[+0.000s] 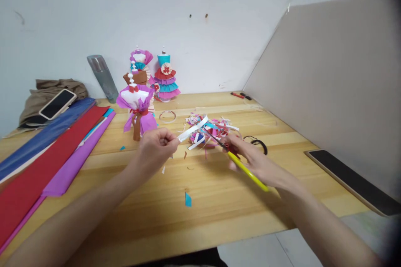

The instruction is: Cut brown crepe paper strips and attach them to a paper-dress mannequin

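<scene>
My left hand [158,146] pinches one end of a white strip [192,128], which slants up to the right over a pile of scraps. My right hand [247,156] holds scissors [247,171] with a yellow handle, their dark blades pointing up and left near the strip's far end. Whether the blades touch the strip, I cannot tell. Behind and below the blades lies the pile of colourful paper scraps [224,127] on the wooden table [150,221]. A small dress form in a purple dress [145,124] stands just behind my left hand.
Rolled or folded coloured paper [44,167] covers the left side. More dressed forms [166,79] and a grey bottle [103,78] stand near the wall. A phone [58,103] rests on brown cloth [28,106]. At right are a black cord [261,144] and a dark flat device [354,181].
</scene>
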### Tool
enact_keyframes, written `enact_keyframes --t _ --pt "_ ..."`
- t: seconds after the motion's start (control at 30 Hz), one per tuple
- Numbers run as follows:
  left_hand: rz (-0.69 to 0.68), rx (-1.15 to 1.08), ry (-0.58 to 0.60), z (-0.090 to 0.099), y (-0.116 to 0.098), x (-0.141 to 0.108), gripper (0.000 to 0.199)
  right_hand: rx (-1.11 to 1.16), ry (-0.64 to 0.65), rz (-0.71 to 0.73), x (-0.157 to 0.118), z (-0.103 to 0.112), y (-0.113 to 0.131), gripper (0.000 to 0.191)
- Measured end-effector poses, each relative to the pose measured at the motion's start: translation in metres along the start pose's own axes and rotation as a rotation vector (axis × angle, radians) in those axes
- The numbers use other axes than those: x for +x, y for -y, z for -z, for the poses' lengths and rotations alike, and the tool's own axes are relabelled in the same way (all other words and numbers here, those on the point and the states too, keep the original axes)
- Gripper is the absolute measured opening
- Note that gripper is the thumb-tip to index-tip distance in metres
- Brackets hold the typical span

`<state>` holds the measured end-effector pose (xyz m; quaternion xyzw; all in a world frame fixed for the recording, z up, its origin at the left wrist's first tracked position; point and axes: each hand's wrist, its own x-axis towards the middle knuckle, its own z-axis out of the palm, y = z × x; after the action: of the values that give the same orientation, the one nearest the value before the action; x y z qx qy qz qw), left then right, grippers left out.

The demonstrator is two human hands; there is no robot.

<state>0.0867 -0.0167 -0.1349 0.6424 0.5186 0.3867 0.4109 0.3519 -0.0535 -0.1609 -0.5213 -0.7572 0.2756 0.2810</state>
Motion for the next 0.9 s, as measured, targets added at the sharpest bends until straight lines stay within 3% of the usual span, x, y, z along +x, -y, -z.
enact_keyframes --t 0.13,0.27,0.4,0.53,0.63,0.77,0.9 --pt "-0.042 0.071 0.023 -0.004 -0.001 -0.003 0.020 -0.057 0.001 -0.013 0.010 -0.018 0.011 0.025" --pt "-0.115 0.154 0.031 -0.005 0.006 -0.004 0.020 0.043 -0.013 -0.025 0.012 -0.028 0.003 0.026" --pt "-0.148 0.210 0.024 -0.004 0.010 -0.003 0.019 0.075 -0.018 -0.047 0.010 -0.030 -0.009 0.030" --pt "-0.103 0.147 0.014 0.000 0.003 -0.002 0.018 -0.075 -0.030 -0.112 0.004 -0.025 -0.014 0.030" --pt "-0.054 0.041 -0.008 0.001 -0.002 -0.001 0.016 -0.188 0.095 -0.111 -0.003 -0.026 -0.012 0.021" --pt "-0.033 -0.046 -0.002 0.002 -0.003 0.001 0.017 -0.243 0.254 0.019 -0.012 -0.038 -0.005 0.043" --pt "0.039 -0.069 0.056 0.004 -0.007 0.000 0.015 -0.331 0.289 0.019 -0.012 -0.052 0.000 0.046"
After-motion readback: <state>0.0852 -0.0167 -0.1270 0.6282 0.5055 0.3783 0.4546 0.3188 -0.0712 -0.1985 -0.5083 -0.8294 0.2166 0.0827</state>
